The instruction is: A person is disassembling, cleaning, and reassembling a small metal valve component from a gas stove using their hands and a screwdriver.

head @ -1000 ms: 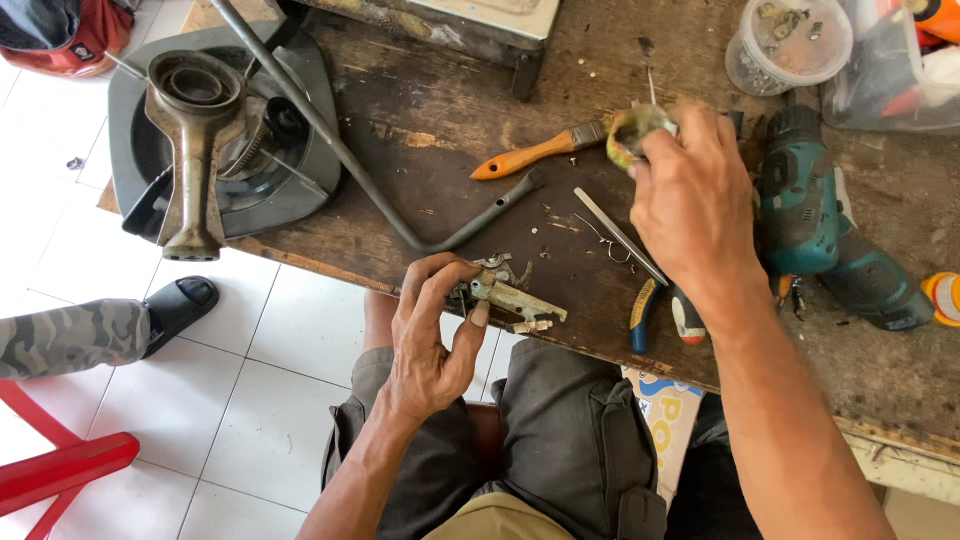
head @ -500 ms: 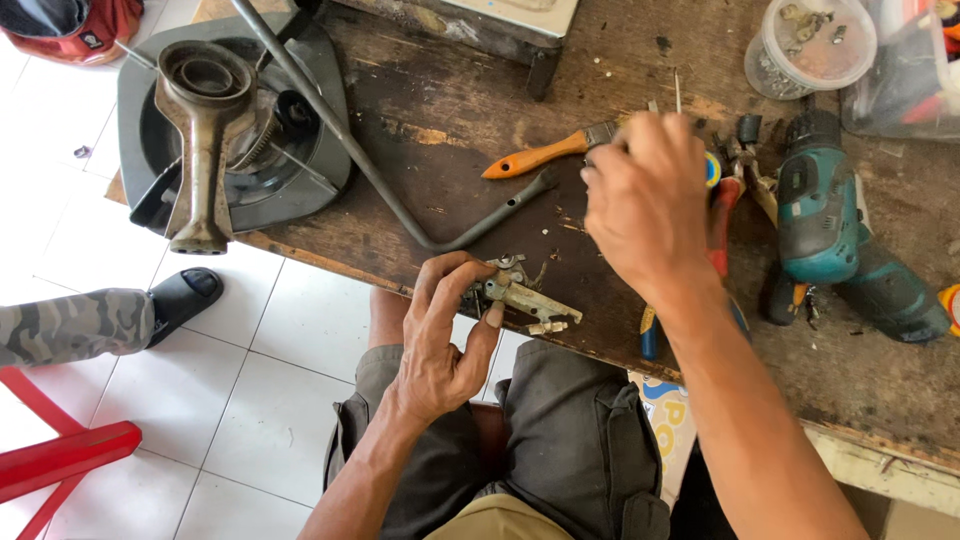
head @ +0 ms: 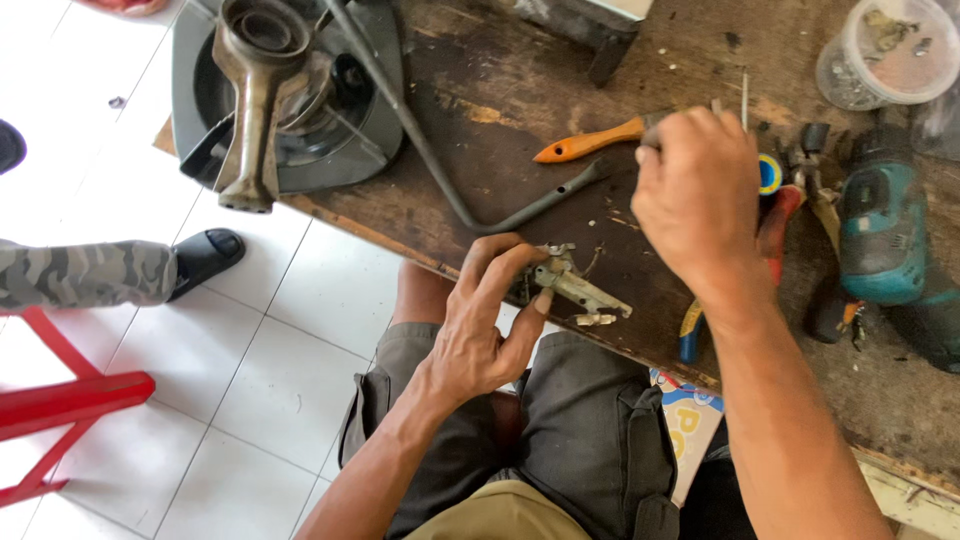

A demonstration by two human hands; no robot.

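Observation:
My left hand point(head: 480, 330) rests at the front edge of the dark wooden workbench point(head: 520, 150). Its thumb and fingertips pinch a small grey metal fitting point(head: 578, 287) that lies on the bench edge. My right hand point(head: 700, 195) hovers knuckles-up over the tools. Its curled fingers reach the metal end of an orange-handled tool point(head: 585, 146). A small yellow-and-blue tape roll point(head: 770, 173) peeks out at the hand's right side. What the fingers grip underneath is hidden.
Red-handled pliers point(head: 782, 218) and a teal cordless drill point(head: 880, 235) lie to the right. A clear plastic tub point(head: 885, 55) stands at the back. A bent metal rod point(head: 440, 170) crosses the bench beside a grey round housing point(head: 350, 120). Another person's camouflage trouser leg point(head: 85, 272) and a red stool point(head: 60, 400) are at the left.
My right hand dropped from holding the tape roll up and moved left to the orange-handled tool. My left hand stayed on the metal fitting.

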